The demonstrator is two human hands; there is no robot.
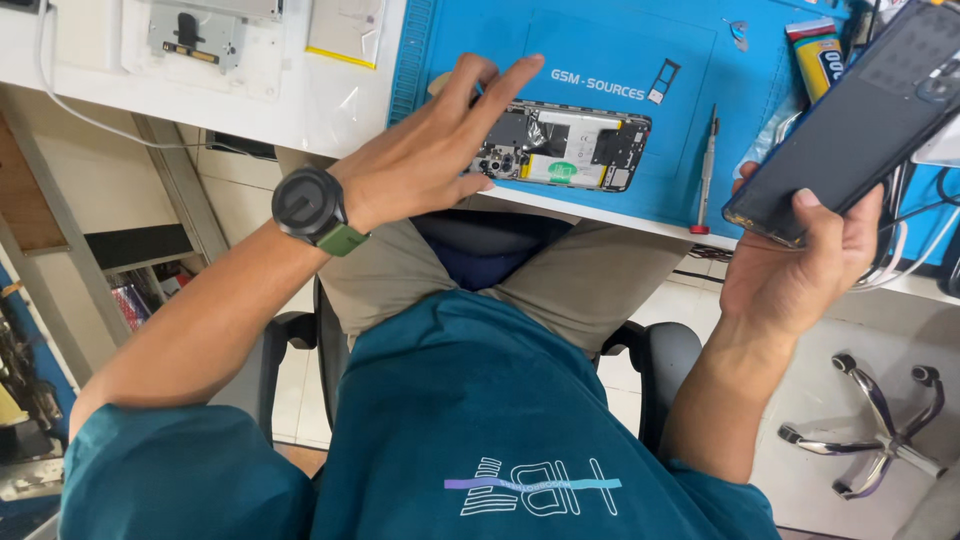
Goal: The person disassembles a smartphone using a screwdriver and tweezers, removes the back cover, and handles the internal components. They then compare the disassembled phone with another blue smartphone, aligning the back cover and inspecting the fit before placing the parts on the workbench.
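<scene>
blue mat (600,50) reaches the bench's near edge; the opened phone (565,145) lies there. left hand (430,150) hovers beside it, fingers spread. right hand (800,265) pinches a dark back cover (850,120) off-bench. screwdriver (708,165) lies between.

A small yellow-and-blue tube-shaped package with a red cap (820,58) lies at one o'clock; a clear flat plastic packet with a yellow edge (343,30) at eleven

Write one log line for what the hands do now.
left hand: fingers spread on opened phone body | right hand: holds dark flat back cover | blue mat
</scene>
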